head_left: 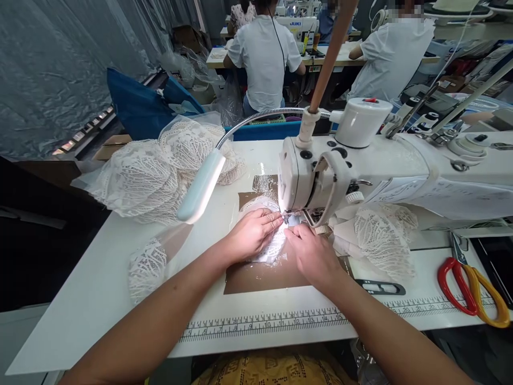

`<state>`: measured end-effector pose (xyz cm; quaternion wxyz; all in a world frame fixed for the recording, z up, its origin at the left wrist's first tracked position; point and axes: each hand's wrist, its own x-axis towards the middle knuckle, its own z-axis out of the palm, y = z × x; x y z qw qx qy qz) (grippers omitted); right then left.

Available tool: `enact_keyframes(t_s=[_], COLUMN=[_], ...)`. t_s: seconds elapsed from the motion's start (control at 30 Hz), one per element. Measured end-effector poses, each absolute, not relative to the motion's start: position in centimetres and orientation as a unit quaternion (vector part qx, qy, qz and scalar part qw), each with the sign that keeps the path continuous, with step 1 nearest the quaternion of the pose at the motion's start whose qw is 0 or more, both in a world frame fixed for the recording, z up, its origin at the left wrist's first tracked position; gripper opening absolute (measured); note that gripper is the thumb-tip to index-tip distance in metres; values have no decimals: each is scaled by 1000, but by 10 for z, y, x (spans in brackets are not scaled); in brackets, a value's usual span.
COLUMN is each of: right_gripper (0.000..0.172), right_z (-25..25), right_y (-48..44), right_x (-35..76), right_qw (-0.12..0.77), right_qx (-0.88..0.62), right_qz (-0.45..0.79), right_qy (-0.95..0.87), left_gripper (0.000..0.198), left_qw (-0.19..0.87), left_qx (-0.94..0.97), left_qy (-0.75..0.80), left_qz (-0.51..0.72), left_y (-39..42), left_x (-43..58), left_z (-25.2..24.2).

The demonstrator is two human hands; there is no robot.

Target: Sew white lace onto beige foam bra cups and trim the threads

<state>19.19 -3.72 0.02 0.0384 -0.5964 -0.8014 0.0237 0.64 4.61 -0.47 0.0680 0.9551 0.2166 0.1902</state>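
A white lace piece lies under the sewing machine's needle area, on a brown sheet fixed to the table. My left hand rests flat on its left side, fingers stretched toward the needle. At the right edge of the same piece, my right hand has its fingers curled, with thumb and forefinger closed at the cloth's edge. The needle tip and the fabric beneath my fingers are mostly hidden. More lace lies to the right of my right hand, partly below the machine arm.
A lamp on a bendy neck hangs left of the machine. Heaped lace pieces sit at the table's back left, with another lace piece nearer. Scissors lie at right. A printed ruler runs along the front edge. Co-workers sit beyond.
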Motion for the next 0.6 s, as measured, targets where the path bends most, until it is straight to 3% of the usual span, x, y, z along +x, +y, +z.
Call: enact_keyframes(t_s=[0.6], right_gripper=[44], right_z=[-17], right_y=[-42], right_x=[199], right_qw=[157], right_qx=[-582], right_qz=[2], right_qy=[-798], left_gripper=[50], left_qw=[56], left_qx=[911], left_qy=[400], left_qz=[88], left_y=[11], left_x=[-6], left_z=[11])
